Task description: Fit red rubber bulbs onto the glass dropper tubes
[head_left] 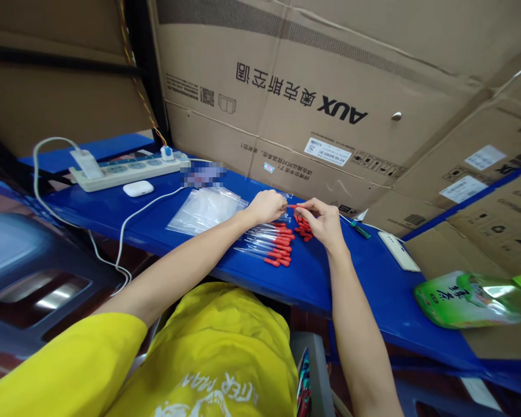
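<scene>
Over the blue table, my left hand point(267, 207) is closed around the tube end of a dropper, the tube itself hidden in my fingers. A red rubber bulb point(292, 206) shows between my two hands. My right hand point(324, 220) pinches this bulb from the other side, thumb and forefinger together. Just below my hands lies a row of glass droppers with red bulbs point(282, 246), their thin tips pointing left. Near my right fingers sits a small pile of loose red bulbs point(304, 233). A few bare clear tubes point(285, 218) lie beside my left hand, partly covered.
Clear plastic bags point(206, 209) lie left of the droppers on the blue table point(252, 278). A power strip point(132, 172), cables and a white case point(138, 188) are farther left. Rightward are a green-handled tool point(360, 230), a white phone-like slab point(398, 251) and a green bottle point(466, 299). Cardboard boxes point(226, 133) stand behind.
</scene>
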The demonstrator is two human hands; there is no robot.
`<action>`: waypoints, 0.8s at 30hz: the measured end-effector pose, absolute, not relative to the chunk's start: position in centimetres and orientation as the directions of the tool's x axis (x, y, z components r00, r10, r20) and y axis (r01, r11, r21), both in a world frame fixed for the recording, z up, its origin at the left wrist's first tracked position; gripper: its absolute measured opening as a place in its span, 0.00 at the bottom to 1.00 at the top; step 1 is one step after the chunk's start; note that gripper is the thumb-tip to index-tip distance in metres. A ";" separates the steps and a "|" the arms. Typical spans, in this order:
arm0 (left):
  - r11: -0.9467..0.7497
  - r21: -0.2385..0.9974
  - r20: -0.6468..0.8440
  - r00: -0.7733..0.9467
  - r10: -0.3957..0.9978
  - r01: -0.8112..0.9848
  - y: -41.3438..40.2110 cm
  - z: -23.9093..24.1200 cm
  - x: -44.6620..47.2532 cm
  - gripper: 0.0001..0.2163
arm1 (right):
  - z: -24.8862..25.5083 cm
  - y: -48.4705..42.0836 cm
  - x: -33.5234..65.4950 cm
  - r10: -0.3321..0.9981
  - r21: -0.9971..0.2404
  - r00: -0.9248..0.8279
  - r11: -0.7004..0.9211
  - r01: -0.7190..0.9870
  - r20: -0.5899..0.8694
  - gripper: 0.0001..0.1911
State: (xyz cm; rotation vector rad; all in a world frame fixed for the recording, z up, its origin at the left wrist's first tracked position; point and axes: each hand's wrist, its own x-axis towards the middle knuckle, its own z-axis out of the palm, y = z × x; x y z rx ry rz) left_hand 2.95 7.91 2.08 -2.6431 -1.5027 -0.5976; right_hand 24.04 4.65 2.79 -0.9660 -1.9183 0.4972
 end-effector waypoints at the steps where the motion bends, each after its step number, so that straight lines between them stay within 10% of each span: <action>1: -0.524 0.155 0.353 0.449 0.821 0.837 7.9 2.1 3.0 0.13 | 2.7 4.8 24.0 0.796 -0.677 -0.272 0.604 0.422 0.541 0.13; 24: -0.512 0.177 0.327 0.441 0.836 0.840 7.7 2.0 3.3 0.12 | 2.2 5.1 23.8 0.864 -0.810 -0.209 0.502 0.301 0.458 0.17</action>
